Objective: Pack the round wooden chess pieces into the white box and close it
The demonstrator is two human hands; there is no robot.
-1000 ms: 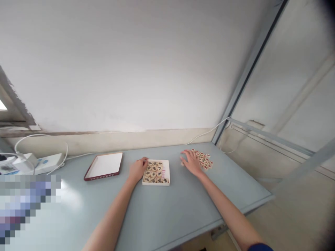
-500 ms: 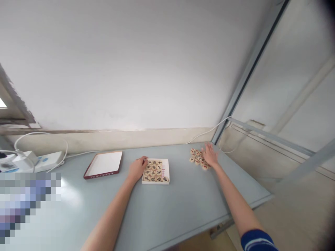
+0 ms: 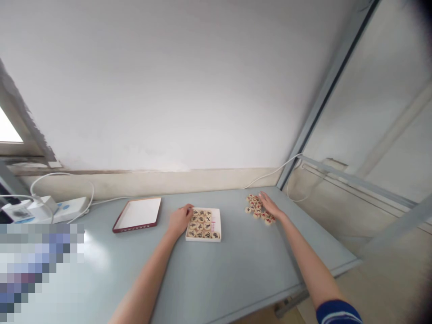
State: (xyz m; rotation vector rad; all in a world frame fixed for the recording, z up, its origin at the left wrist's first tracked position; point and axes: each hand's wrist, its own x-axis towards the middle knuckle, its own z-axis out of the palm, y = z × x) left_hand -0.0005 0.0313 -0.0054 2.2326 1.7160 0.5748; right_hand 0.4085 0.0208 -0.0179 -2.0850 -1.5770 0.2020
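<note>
A shallow white box [image 3: 218, 220] stands near the middle of the table, with rows of round wooden xiangqi pieces [image 3: 201, 219] bearing dark characters. A strip along its right side shows bare bottom with pink marks, except for one piece at the near corner. My left hand [image 3: 180, 220] grips the box's left wall, its fingers bent over the edge. Farther right lies a loose cluster of xiangqi pieces [image 3: 257, 209], several with red characters. My right hand [image 3: 271, 206] is against the right side of that cluster, fingers stretched out, holding nothing.
A dark red box lid [image 3: 137, 227] lies inside up, left of the box. At the far left, a white power strip [image 3: 72, 209] with plugs and cables sits on the grey table [image 3: 232, 274]. A wall runs behind; a metal post [image 3: 305, 135] rises at the back right corner.
My right hand has turned flatter, and its fingers lie closer together beside the loose pieces. My left hand stays at the box. The whole view has shifted slightly.
</note>
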